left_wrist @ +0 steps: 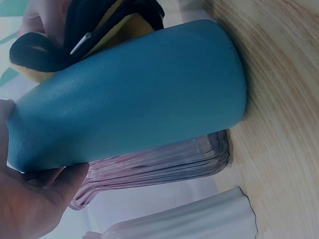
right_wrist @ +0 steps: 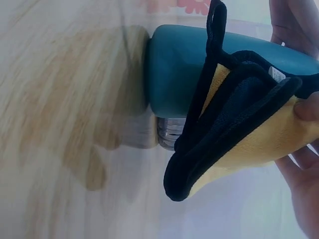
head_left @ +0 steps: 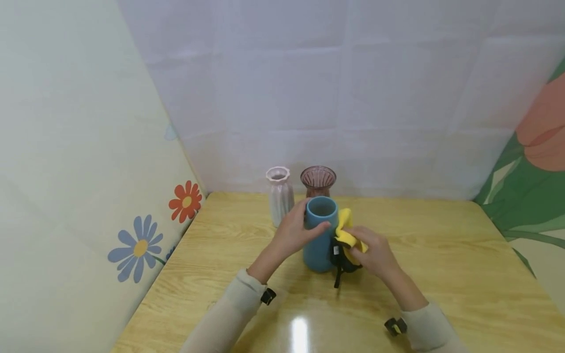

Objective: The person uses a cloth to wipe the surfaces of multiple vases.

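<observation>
A blue vase (head_left: 319, 250) stands upright on the table. My left hand (head_left: 293, 229) grips it near the rim, thumb on the near side and fingers round the far left. A yellow cloth with dark edging (right_wrist: 249, 134), a loop and a small white tag, is pinched in my right hand (head_left: 374, 250). That cloth hangs folded close beside the vase's right side; whether it touches cannot be told. In the left wrist view the vase (left_wrist: 134, 94) spans the middle, with the cloth (left_wrist: 42, 52) above it.
Behind the blue vase stands a purple ribbed glass vase (head_left: 318, 177), partly hidden. A white-pink fluted vase (head_left: 280, 198) is to its left, close to my left hand. All are on a wood-grain table (head_left: 419, 255) against a pale sheet (head_left: 282, 88).
</observation>
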Available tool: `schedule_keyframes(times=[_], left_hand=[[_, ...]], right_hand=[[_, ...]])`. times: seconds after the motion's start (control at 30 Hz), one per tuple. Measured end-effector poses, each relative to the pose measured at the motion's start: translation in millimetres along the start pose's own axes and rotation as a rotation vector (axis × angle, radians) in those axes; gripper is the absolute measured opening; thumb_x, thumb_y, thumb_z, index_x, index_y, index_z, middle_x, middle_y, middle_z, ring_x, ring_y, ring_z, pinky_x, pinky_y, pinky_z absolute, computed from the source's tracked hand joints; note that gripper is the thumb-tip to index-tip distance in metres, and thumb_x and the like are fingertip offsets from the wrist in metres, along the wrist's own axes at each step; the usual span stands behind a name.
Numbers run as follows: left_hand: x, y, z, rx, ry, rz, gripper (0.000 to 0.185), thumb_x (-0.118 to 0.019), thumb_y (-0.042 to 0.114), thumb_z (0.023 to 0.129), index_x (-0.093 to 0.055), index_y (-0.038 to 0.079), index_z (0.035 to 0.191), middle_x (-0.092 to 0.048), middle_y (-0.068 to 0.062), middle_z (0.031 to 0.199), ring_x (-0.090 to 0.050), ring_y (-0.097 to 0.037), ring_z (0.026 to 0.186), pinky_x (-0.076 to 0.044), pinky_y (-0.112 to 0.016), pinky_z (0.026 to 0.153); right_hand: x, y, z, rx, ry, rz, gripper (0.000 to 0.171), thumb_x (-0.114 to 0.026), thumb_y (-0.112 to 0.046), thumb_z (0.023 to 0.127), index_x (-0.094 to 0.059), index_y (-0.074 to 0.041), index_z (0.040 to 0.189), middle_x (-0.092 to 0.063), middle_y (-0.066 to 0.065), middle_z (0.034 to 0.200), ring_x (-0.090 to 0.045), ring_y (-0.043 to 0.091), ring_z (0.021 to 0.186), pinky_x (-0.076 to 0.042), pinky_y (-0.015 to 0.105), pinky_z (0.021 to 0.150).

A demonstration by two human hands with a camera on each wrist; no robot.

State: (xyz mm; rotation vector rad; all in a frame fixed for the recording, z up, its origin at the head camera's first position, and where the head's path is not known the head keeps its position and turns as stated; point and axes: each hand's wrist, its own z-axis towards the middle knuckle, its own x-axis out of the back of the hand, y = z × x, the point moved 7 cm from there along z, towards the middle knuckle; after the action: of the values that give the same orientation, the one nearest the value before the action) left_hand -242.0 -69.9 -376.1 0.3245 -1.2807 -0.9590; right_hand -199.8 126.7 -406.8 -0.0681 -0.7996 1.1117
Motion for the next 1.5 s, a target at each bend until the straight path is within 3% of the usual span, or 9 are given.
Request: schedule_keyframes(times=[0.73, 1.0, 1.27, 1.5], left_hand=[[0.2, -0.1, -1.4, -0.001, -0.009, -0.008, 0.075, -0.073, 0.051, 0.090, -0.044, 0.013, 0.148, -0.059, -0.004, 0.134, -0.061, -0.022, 0.120, -0.055, -0.044, 0.097], [0.1, -3.4, -1.4, 0.007, -0.015, -0.015, 0.076, -0.072, 0.053, 0.090, -0.044, 0.013, 0.148, -0.059, -0.005, 0.135, -0.061, -0.022, 0.120, -0.056, -0.045, 0.096], [-2.1, -8.1, -0.2, -0.002, -0.048, -0.038, 0.076, -0.071, 0.054, 0.091, -0.043, 0.014, 0.149, -0.058, -0.003, 0.136, -0.059, -0.021, 0.122, -0.056, -0.044, 0.097], [0.2, -10.7, 7.5, -0.067, -0.130, -0.112, 0.069, -0.073, 0.047, 0.092, -0.045, 0.019, 0.148, -0.057, 0.002, 0.137, -0.058, -0.018, 0.125, -0.053, -0.045, 0.101]], right_hand=[[-21.6, 16.2, -18.7, -0.096, -0.254, 0.017, 0.038, -0.079, 0.012, 0.075, -0.075, -0.005, 0.109, -0.075, 0.007, 0.105, -0.071, 0.027, 0.096, -0.061, 0.045, 0.083], [-37.7, 25.4, -25.8, -0.150, -0.464, -0.051, 0.032, -0.074, 0.002, 0.078, -0.076, -0.012, 0.107, -0.073, -0.003, 0.100, -0.064, 0.012, 0.088, -0.058, 0.034, 0.076], [-56.4, 23.3, -32.0, -0.182, -0.675, -0.098, 0.023, -0.073, -0.001, 0.085, -0.077, -0.012, 0.105, -0.073, -0.002, 0.105, -0.068, 0.016, 0.096, -0.059, 0.038, 0.082], [-53.5, 19.6, -28.9, -0.112, -0.666, -0.127, 0.022, -0.074, -0.002, 0.085, -0.077, -0.013, 0.103, -0.074, -0.001, 0.103, -0.069, 0.017, 0.096, -0.059, 0.038, 0.082]])
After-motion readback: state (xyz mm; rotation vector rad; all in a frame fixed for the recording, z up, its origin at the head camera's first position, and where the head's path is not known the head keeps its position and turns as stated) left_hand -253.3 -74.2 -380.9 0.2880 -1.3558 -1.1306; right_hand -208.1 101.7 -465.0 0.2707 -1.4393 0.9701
